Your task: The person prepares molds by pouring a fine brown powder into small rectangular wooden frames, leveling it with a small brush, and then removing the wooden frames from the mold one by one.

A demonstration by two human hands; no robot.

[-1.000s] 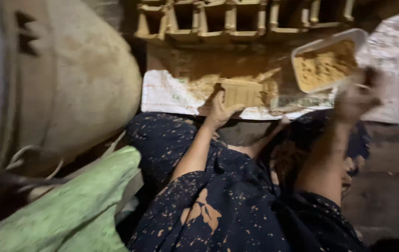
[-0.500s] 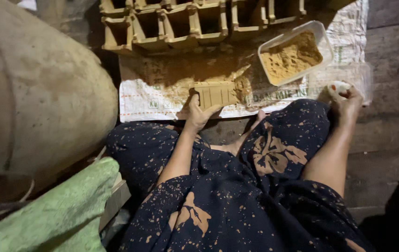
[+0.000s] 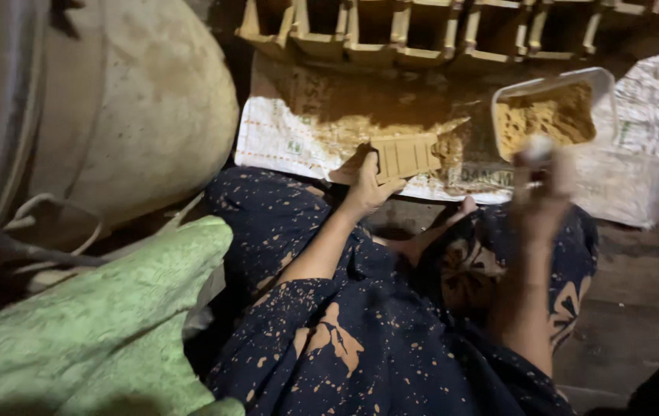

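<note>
Left hand point(image 3: 366, 185) is closed on the near edge of a small tan mould point(image 3: 405, 156) — a flat ribbed block divided into narrow slots — and holds it on the printed white sack point(image 3: 283, 139) spread on the floor. Right hand point(image 3: 541, 189) is raised and blurred; it seems wrapped around a small pale object point(image 3: 537, 146), but I cannot tell what that is or how firmly it is held. Both forearms reach out over a dark blue dress point(image 3: 322, 339) splashed with orange marks, which covers the lap at the bottom of the view, and a bare foot point(image 3: 422, 239) shows between the knees.

Nearer on the left lies a green cloth bundle point(image 3: 91, 323), and behind it stands a big rounded grey sack point(image 3: 122, 108) with cords hanging from it.

Beyond the mould, the white sack is dusted with brown powder point(image 3: 376, 104). To the right, just past the raised hand, sits a clear plastic tub point(image 3: 553, 112) filled with the same sandy brown stuff. Farthest off — along the top edge — runs a row of bigger tan moulds point(image 3: 422, 31), standing side by side with their open cells facing up. Worn wooden boards point(image 3: 645, 293) show on the right.
</note>
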